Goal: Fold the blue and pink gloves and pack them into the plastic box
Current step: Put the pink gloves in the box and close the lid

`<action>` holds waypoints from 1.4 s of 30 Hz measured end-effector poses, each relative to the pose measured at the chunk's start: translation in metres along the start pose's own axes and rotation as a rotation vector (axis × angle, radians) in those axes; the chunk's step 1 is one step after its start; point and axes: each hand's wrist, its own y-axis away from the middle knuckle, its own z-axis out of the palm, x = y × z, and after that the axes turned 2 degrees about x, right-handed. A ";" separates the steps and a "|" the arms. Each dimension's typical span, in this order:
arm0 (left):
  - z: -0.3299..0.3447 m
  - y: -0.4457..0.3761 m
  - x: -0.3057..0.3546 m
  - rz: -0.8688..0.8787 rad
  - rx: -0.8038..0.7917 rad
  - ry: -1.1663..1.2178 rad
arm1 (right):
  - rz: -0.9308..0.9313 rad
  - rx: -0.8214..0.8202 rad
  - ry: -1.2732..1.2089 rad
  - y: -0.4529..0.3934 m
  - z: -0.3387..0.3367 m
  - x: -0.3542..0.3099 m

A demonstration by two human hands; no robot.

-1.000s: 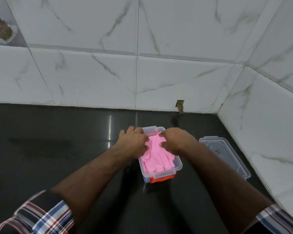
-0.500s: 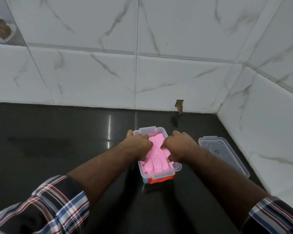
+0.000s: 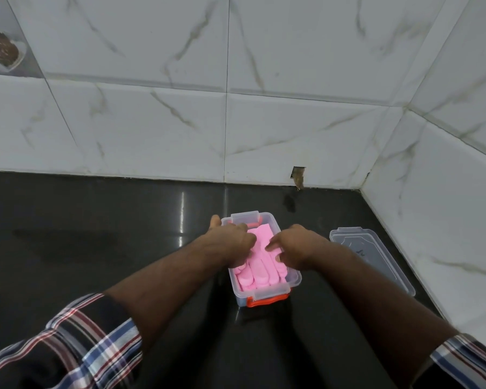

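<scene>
- We see the grip first: the left hand (image 3: 233,242) lies over the left side of the box (image 3: 292,272), its fingers bent down onto the pink glove (image 3: 260,261), its thumb out past the far left corner of the rim. We cannot tell whether those fingers pinch the glove or only press it.
- The right hand (image 3: 298,249) sits over the right side of the box, fingers loosely spread and pointing left, tips touching the glove; it presses and does not clasp.
- The two hands are near each other, with a strip of pink showing between them.
- The pink glove lies folded inside the box, its fingers pointing towards us at the near end and a flat pink edge at the far end.
- We cannot see a blue glove clearly; the bottom of the box looks bluish through the near wall, and we cannot say what that is.
- The box is clear plastic with an orange latch (image 3: 267,301) at the near end, standing on the black bench (image 3: 96,248).
- The clear lid (image 3: 373,259) lies flat on the bench just to the right of the box, apart from it, near the right wall.
- Both arms wear rolled plaid sleeves (image 3: 76,346).
- White marbled tiles (image 3: 152,122) cover the walls behind and to the right.
</scene>
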 end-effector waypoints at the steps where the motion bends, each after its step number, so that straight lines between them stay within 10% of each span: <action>1: -0.001 0.000 0.001 0.003 0.006 0.022 | -0.007 -0.008 -0.020 0.000 -0.003 0.001; 12: 0.020 0.002 0.015 0.027 0.035 -0.032 | -0.122 0.020 0.261 0.009 0.012 -0.009; 28: 0.012 0.005 0.003 -0.058 -0.083 0.196 | 0.018 -0.035 0.074 0.014 0.011 -0.020; 33: -0.005 0.018 -0.029 0.043 -0.051 0.250 | 0.002 0.342 -0.094 0.026 -0.003 -0.052; 42: 0.015 0.033 -0.038 0.100 -0.025 0.070 | 0.082 0.161 -0.239 0.018 0.020 -0.070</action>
